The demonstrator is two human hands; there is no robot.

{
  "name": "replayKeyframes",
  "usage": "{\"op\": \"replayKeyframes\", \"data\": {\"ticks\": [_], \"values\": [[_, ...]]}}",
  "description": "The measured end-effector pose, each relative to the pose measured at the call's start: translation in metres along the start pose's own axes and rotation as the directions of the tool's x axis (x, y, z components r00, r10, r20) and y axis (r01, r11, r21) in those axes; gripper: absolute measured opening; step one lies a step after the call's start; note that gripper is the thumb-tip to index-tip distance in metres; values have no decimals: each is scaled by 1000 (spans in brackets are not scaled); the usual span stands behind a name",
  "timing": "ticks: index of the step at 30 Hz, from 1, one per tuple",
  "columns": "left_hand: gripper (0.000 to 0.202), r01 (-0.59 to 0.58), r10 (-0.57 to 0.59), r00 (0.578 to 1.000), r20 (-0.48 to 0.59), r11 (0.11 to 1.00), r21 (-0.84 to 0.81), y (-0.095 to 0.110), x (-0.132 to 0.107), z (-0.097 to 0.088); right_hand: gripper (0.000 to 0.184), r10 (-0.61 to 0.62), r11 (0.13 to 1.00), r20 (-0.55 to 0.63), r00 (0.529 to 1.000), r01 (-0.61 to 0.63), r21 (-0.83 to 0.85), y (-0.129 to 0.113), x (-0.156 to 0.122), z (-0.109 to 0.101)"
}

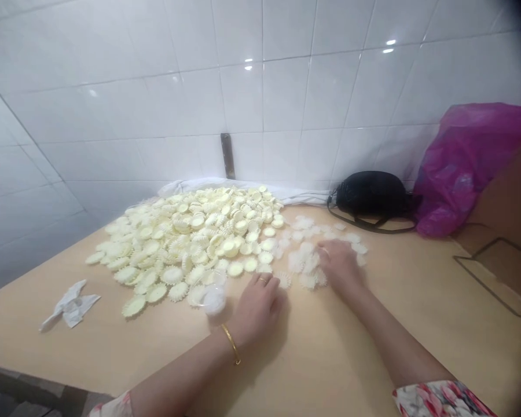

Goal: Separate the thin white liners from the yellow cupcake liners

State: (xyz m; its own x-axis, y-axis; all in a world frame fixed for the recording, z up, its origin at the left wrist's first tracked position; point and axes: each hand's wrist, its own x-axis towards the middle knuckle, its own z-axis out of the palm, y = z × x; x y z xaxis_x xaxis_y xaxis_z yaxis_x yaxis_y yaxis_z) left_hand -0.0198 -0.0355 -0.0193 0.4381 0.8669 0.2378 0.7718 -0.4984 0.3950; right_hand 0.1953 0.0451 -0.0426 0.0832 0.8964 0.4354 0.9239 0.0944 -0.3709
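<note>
A large heap of pale yellow fluted discs (191,240) covers the left middle of the tan tabletop (82,347). To its right lies a looser spread of whiter fluted discs (306,260). My right hand (339,266) rests on that white spread, and its fingers touch the discs. My left hand (257,308) lies near the heap's front edge, with its fingers curled down out of sight. Just left of it stands a small translucent plastic cup (213,299). I cannot tell whether either hand holds a disc.
A crumpled white tissue (69,304) lies at the table's left. Behind the heap runs a white cloth (243,188) along the tiled wall (286,87). A black bag (371,194) and a magenta plastic bag (466,171) sit back right, beside a cardboard box (506,197).
</note>
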Motion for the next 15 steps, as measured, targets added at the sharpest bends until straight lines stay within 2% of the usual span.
{"op": "replayKeyframes", "data": {"ticks": [4,9,15], "values": [[10,-54,56,998,40,998,-36,3,17,9,24,-5,999,84,996,9,-43,2,16,1],[8,-168,168,986,0,985,-46,6,28,14,17,-13,999,167,986,18,-27,-3,31,11],[13,-92,92,996,-1,996,20,-8,18,12,21,33,990,136,990,-51,133,5,41,7]]}}
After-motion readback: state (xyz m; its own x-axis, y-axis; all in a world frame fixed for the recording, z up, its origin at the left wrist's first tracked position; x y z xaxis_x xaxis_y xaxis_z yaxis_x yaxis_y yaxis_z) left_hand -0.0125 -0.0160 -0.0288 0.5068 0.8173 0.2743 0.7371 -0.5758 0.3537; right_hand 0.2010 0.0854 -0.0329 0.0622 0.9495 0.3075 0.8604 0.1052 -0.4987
